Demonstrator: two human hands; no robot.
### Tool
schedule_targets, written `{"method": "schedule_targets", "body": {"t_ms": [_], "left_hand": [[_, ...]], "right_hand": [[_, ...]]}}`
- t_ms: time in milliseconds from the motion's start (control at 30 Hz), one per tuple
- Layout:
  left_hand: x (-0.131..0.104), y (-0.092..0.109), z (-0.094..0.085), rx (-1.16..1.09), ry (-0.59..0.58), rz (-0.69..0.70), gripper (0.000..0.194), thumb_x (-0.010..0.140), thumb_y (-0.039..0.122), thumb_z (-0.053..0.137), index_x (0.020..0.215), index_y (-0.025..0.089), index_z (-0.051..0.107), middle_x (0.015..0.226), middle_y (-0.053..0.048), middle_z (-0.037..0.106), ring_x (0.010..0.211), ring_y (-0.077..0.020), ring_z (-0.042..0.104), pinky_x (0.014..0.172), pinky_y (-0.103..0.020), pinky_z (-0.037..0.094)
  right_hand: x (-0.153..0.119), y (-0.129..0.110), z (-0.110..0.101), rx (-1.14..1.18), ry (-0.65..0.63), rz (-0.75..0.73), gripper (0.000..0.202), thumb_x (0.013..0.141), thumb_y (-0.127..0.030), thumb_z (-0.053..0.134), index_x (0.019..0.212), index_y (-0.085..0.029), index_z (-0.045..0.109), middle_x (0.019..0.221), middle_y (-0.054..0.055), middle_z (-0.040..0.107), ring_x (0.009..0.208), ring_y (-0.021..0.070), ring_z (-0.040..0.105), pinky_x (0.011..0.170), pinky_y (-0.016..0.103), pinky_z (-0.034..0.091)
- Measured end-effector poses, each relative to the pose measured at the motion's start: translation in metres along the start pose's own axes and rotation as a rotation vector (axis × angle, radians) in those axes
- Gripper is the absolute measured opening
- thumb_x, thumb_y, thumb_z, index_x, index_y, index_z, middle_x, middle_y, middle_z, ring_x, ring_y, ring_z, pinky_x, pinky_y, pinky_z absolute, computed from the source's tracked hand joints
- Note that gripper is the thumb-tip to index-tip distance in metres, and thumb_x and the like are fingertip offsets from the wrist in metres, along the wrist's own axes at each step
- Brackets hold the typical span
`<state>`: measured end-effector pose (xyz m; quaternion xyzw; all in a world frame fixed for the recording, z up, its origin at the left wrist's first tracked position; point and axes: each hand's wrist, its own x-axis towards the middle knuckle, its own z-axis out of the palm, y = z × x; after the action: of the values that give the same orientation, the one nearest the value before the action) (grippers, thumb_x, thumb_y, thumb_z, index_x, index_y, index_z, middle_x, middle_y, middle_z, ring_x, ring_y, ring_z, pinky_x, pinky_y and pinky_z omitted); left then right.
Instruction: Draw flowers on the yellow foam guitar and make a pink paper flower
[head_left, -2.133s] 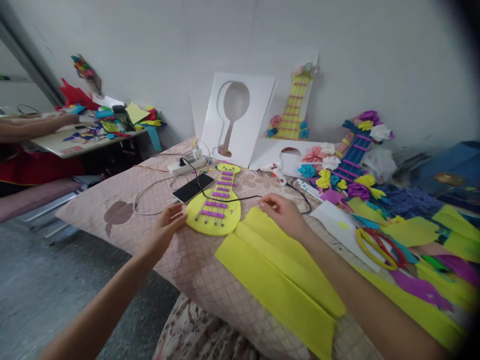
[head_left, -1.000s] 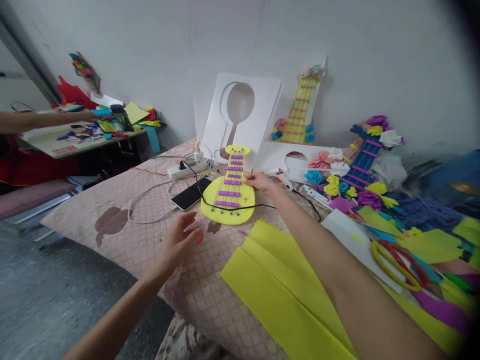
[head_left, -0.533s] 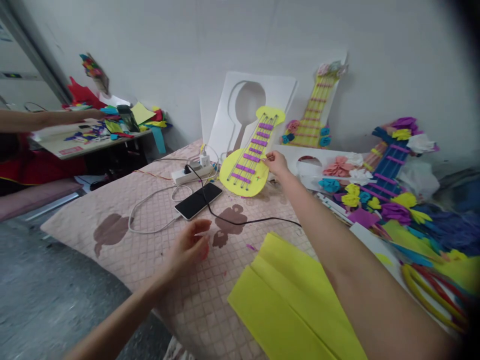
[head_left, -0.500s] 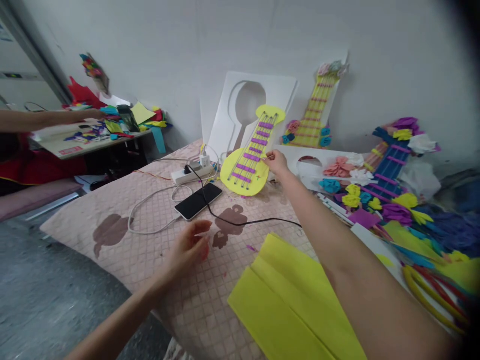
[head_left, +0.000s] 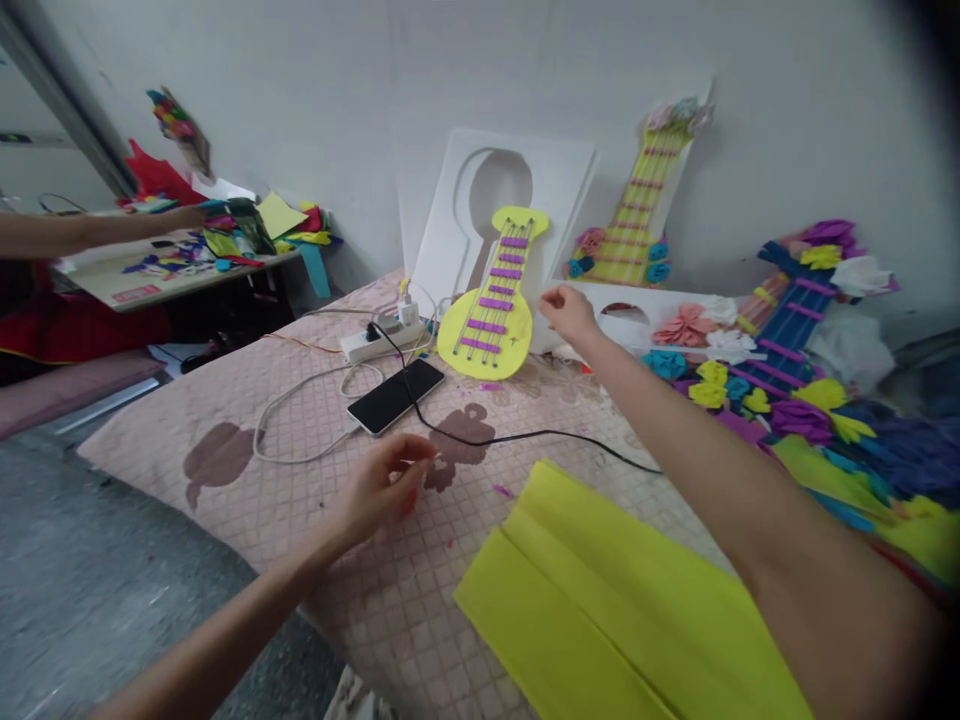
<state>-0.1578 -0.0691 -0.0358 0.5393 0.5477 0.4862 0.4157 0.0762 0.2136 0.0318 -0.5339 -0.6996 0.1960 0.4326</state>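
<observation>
A yellow paper guitar (head_left: 486, 335) with purple strips and thin strings leans upright against a white foam board (head_left: 444, 215) with a guitar-shaped cut-out. My right hand (head_left: 571, 316) hovers just right of the guitar, apart from it, its fingers loosely curled with a small gap and nothing seen in them. Over the table front my left hand (head_left: 386, 480) is held with thumb and fingers apart, empty, near a black phone (head_left: 396, 396). Folded yellow paper (head_left: 600, 590) lies below and between my arms.
A power strip (head_left: 381, 340) with plugs and cables stands behind the phone; a black cable (head_left: 555, 433) crosses the table. Another decorated guitar (head_left: 641, 210) leans on the wall. At right are a blue guitar (head_left: 787, 330) and paper flowers (head_left: 684, 328). Another person's arm (head_left: 90, 232) reaches over a left table.
My right hand has let go of the yellow guitar and drawn away to the right. The guitar now leans more upright by itself. My left hand has shifted slightly right.
</observation>
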Motion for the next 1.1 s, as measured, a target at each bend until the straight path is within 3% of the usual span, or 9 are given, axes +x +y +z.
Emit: {"method": "schedule_targets", "body": {"t_ms": [133,267,433,567,700,833,1000,1100], "left_hand": [[0.014,0.010,0.012,0.191,-0.126,0.161,0.018,0.081,0.033,0.058,0.087,0.017,0.064,0.081,-0.005,0.067,0.070,-0.0163,0.062,0.063,-0.026,0.049],[0.057,0.020,0.029,0.684,-0.089,0.389,0.017,0.085,0.023,0.049,0.086,0.016,0.064,0.080,-0.004,0.067,0.071,-0.0142,0.060,0.067,-0.023,0.047],[0.126,0.013,0.059,0.853,-0.065,0.367,0.016,0.077,0.015,0.057,0.092,0.014,0.064,0.094,-0.008,0.063,0.083,-0.0179,0.059,0.072,-0.026,0.045],[0.152,-0.004,0.073,0.948,-0.017,0.297,0.015,0.080,0.021,0.058,0.091,0.012,0.063,0.099,-0.012,0.059,0.086,-0.0201,0.059,0.069,-0.026,0.044],[0.153,-0.009,0.074,1.022,-0.004,0.279,0.014,0.086,0.018,0.049,0.089,0.013,0.061,0.097,-0.012,0.058,0.083,-0.0195,0.059,0.066,-0.026,0.043],[0.152,0.005,0.082,1.095,-0.070,0.362,0.017,0.090,0.018,0.043,0.095,0.013,0.058,0.098,-0.011,0.059,0.084,-0.0192,0.059,0.070,-0.028,0.043],[0.170,0.029,0.113,1.216,-0.212,0.484,0.019,0.090,0.014,0.047,0.107,0.011,0.056,0.095,-0.012,0.061,0.086,-0.0205,0.060,0.075,-0.031,0.045],[0.186,0.033,0.136,1.291,-0.299,0.572,0.025,0.090,0.024,0.055,0.111,0.011,0.056,0.106,-0.011,0.059,0.099,-0.0218,0.058,0.084,-0.038,0.049]], "right_hand": [[-0.051,-0.008,-0.044,0.071,-0.100,-0.042,0.017,0.075,-0.030,0.060,0.086,-0.017,0.060,0.082,0.004,0.065,0.074,0.0164,0.059,0.057,0.028,0.051],[-0.120,-0.017,-0.095,0.136,-0.243,-0.036,0.022,0.078,-0.039,0.059,0.086,-0.018,0.062,0.082,0.006,0.067,0.075,0.0170,0.063,0.056,0.027,0.051],[-0.207,-0.023,-0.155,0.109,-0.339,0.010,0.024,0.082,-0.046,0.057,0.085,-0.023,0.065,0.082,0.006,0.068,0.069,0.0163,0.061,0.056,0.028,0.051],[-0.263,-0.017,-0.186,0.034,-0.336,0.027,0.025,0.082,-0.049,0.054,0.080,-0.028,0.067,0.075,0.006,0.066,0.063,0.0181,0.061,0.055,0.031,0.053],[-0.299,0.002,-0.200,-0.032,-0.342,0.087,0.023,0.083,-0.048,0.051,0.080,-0.031,0.066,0.072,0.005,0.065,0.065,0.0197,0.062,0.055,0.030,0.053],[-0.318,0.019,-0.203,-0.044,-0.287,0.112,0.020,0.083,-0.047,0.052,0.082,-0.032,0.066,0.075,0.006,0.065,0.067,0.0209,0.062,0.057,0.031,0.054],[-0.328,0.018,-0.200,-0.015,-0.216,0.107,0.015,0.082,-0.043,0.053,0.082,-0.034,0.065,0.074,0.005,0.065,0.066,0.0214,0.063,0.056,0.032,0.054],[-0.332,0.017,-0.198,0.006,-0.207,0.102,0.015,0.082,-0.041,0.053,0.082,-0.034,0.066,0.073,0.004,0.065,0.066,0.0207,0.063,0.055,0.030,0.054]]}}
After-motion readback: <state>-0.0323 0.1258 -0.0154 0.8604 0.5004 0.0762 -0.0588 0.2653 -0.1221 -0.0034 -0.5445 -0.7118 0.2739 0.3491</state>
